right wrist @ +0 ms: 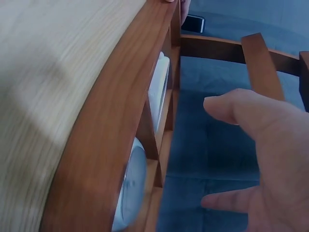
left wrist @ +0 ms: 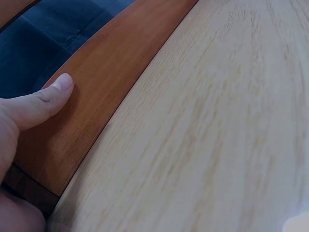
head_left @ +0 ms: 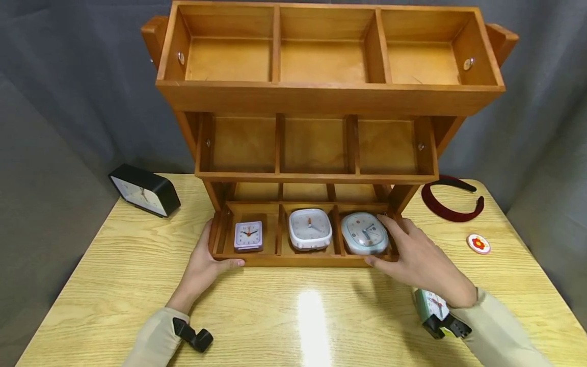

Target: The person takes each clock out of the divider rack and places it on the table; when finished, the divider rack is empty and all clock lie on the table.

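Observation:
A tiered wooden rack (head_left: 330, 99) stands at the back of the table, its trays split into compartments. The front bottom tray holds a small lilac alarm clock (head_left: 248, 235) on the left, a white alarm clock (head_left: 310, 229) in the middle and a pale blue alarm clock (head_left: 365, 233) on the right. My left hand (head_left: 207, 260) holds that tray's left front corner, thumb along its front wall (left wrist: 67, 135). By the right compartment my right hand (head_left: 415, 257) is spread beside the pale blue clock; its thumb and finger (right wrist: 227, 199) stand apart with nothing between them in the right wrist view.
A black clock (head_left: 145, 190) stands at the back left. On the right lie a dark red headband (head_left: 451, 214) and a round flower badge (head_left: 479, 243). A green-sided clock (head_left: 433, 305) is partly hidden under my right wrist. Upper tiers overhang the bottom tray.

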`<state>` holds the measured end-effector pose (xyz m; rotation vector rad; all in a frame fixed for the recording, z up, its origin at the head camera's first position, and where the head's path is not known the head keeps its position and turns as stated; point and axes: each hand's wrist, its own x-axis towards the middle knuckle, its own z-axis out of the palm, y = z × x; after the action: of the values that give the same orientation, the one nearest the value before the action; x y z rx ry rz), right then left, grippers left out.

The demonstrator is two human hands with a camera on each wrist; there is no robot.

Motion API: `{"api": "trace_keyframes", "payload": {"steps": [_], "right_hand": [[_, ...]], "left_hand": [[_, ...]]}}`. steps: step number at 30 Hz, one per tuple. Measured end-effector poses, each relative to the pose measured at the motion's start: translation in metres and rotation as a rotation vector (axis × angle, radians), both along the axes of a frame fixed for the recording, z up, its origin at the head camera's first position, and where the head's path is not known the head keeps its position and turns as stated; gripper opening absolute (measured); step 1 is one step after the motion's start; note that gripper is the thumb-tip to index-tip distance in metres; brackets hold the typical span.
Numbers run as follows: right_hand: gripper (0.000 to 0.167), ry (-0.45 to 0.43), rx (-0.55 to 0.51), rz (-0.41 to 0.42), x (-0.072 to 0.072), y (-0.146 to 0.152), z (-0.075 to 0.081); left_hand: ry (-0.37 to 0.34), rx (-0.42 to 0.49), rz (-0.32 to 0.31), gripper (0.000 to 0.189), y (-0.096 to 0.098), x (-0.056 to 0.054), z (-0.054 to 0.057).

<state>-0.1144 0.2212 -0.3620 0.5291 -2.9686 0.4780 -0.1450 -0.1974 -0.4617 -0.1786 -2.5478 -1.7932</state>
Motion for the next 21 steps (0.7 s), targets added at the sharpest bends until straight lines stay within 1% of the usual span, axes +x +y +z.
{"api": "trace_keyframes", "payload": {"steps": [3, 7, 9, 15, 18, 21], "right_hand": [[0.079, -0.036, -0.015, 0.016, -0.012, -0.007, -0.004], [0.081, -0.118, -0.013, -0.003, -0.025, -0.015, -0.009], [0.082, -0.142, -0.006, -0.003, -0.031, -0.019, -0.012], [0.081, -0.146, 0.028, 0.019, -0.046, -0.027, -0.019], [0.081, -0.158, 0.05, 0.01, -0.05, -0.029, -0.021], [0.076, -0.175, 0.065, 0.011, -0.052, -0.03, -0.023]], "left_hand": [[0.004, 0.0, 0.001, 0.118, 0.0, 0.0, 0.0], [0.006, 0.012, -0.004, 0.119, 0.001, 0.0, -0.001], [0.001, 0.011, -0.006, 0.119, 0.001, 0.0, -0.001], [-0.011, 0.006, 0.003, 0.12, 0.0, 0.0, -0.001], [-0.004, 0.009, 0.002, 0.119, 0.0, -0.001, -0.001], [0.002, 0.01, 0.0, 0.12, 0.0, 0.0, -0.002]]}}
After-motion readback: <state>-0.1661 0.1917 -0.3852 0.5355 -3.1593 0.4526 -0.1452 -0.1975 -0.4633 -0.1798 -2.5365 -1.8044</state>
